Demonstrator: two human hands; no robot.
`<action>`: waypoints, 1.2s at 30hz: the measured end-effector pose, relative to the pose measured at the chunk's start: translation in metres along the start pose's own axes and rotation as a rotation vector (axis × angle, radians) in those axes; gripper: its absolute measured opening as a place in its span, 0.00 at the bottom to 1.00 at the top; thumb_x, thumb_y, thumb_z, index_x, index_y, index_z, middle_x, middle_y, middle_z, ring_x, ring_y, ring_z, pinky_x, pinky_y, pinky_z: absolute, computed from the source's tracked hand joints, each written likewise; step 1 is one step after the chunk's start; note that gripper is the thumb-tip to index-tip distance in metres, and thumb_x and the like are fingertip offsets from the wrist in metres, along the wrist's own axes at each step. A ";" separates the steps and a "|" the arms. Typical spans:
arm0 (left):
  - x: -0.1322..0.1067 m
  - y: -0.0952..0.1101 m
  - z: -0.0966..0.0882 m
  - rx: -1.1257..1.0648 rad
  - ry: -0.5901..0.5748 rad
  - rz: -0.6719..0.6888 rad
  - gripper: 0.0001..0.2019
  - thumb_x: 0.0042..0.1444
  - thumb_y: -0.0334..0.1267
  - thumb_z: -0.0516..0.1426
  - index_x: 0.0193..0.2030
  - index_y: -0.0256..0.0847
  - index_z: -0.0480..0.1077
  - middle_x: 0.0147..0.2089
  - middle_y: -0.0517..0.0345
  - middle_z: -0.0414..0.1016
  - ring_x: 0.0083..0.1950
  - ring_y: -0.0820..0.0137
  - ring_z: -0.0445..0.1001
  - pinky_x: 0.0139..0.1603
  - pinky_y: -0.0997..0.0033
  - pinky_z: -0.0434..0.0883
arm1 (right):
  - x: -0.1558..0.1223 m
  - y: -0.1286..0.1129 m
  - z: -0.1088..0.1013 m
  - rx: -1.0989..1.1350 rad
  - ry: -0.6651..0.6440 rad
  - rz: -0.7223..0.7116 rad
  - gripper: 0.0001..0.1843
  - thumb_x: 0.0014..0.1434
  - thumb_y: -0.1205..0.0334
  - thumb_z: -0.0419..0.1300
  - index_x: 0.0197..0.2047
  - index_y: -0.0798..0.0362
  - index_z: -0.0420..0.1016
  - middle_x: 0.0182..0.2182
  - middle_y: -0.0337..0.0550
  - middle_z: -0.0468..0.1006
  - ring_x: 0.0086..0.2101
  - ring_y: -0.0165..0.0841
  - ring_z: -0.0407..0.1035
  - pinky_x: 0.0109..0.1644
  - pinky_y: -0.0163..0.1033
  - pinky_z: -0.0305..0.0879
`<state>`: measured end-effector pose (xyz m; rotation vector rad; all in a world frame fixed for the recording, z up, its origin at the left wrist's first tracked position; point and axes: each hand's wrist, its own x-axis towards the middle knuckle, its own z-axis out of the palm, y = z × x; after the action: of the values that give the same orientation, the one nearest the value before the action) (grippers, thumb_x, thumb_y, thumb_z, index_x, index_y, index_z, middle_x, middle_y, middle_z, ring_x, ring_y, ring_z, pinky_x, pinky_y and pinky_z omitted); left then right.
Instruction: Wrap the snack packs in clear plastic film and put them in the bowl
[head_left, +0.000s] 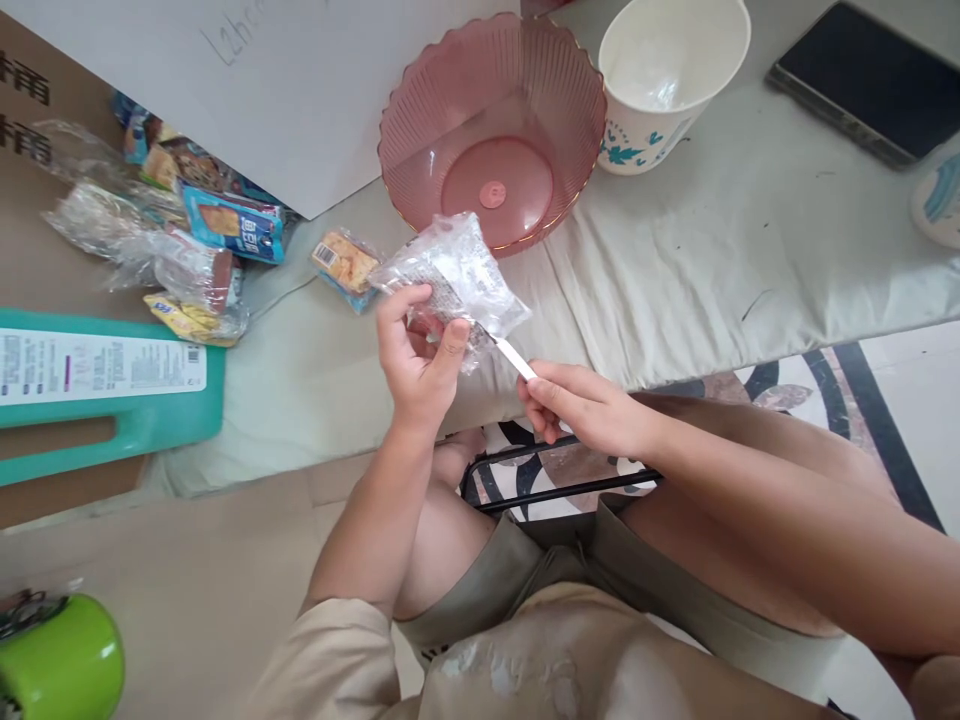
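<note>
My left hand (418, 352) is closed on a clear plastic snack packet (459, 278), pinching its lower edge between thumb and fingers above the edge of the cloth-covered table (750, 250). My right hand (581, 408) is closed around a thin white-handled tool (514, 358), maybe a small knife, whose tip touches the packet's lower right corner. Just behind the packet stands an empty pink ribbed plastic bowl (570, 110).
A white paper cup (670, 85) stands right of the bowl, a dark tablet (870, 85) at the far right. A small orange snack packet (345, 265) and a heap of wrapped snacks (187, 240) lie left, beside a teal box (112, 400). A green object (60, 660) sits bottom left.
</note>
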<state>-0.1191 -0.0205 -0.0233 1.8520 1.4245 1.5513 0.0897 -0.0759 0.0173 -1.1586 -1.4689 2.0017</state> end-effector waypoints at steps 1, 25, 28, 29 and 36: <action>0.002 -0.001 -0.004 -0.005 0.021 -0.006 0.26 0.61 0.65 0.60 0.55 0.48 0.66 0.48 0.56 0.70 0.39 0.75 0.72 0.40 0.73 0.73 | -0.001 -0.001 -0.001 -0.124 -0.005 -0.022 0.21 0.73 0.43 0.46 0.35 0.50 0.62 0.27 0.38 0.73 0.28 0.31 0.69 0.35 0.37 0.65; -0.049 0.030 0.025 -0.052 -0.102 -0.307 0.34 0.57 0.63 0.65 0.58 0.49 0.53 0.32 0.69 0.65 0.28 0.76 0.71 0.34 0.72 0.70 | -0.006 0.022 -0.126 -1.026 0.881 -0.194 0.15 0.69 0.51 0.56 0.45 0.48 0.80 0.43 0.58 0.73 0.52 0.58 0.64 0.60 0.73 0.50; -0.042 0.033 0.018 0.051 -0.197 -0.355 0.28 0.58 0.61 0.65 0.53 0.48 0.59 0.29 0.69 0.68 0.29 0.73 0.73 0.35 0.71 0.70 | -0.005 0.014 -0.122 -1.024 0.982 -0.227 0.14 0.68 0.55 0.56 0.50 0.47 0.80 0.49 0.59 0.74 0.56 0.60 0.63 0.61 0.76 0.50; -0.038 0.031 0.014 0.095 -0.220 -0.349 0.25 0.60 0.61 0.64 0.50 0.47 0.61 0.29 0.68 0.69 0.30 0.72 0.74 0.36 0.70 0.70 | -0.006 0.010 -0.116 -1.021 0.985 -0.245 0.15 0.66 0.59 0.56 0.52 0.47 0.80 0.51 0.58 0.74 0.56 0.59 0.64 0.61 0.75 0.53; -0.009 0.008 -0.005 0.187 -0.140 -0.160 0.17 0.62 0.50 0.63 0.30 0.42 0.67 0.38 0.58 0.70 0.39 0.71 0.71 0.42 0.68 0.70 | 0.002 -0.003 -0.043 -0.881 0.455 -0.693 0.32 0.55 0.68 0.55 0.64 0.53 0.70 0.57 0.55 0.77 0.56 0.47 0.72 0.58 0.53 0.70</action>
<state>-0.1183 -0.0329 -0.0200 1.8561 1.6553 1.2252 0.1227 -0.0488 0.0146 -1.0560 -2.1386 0.5670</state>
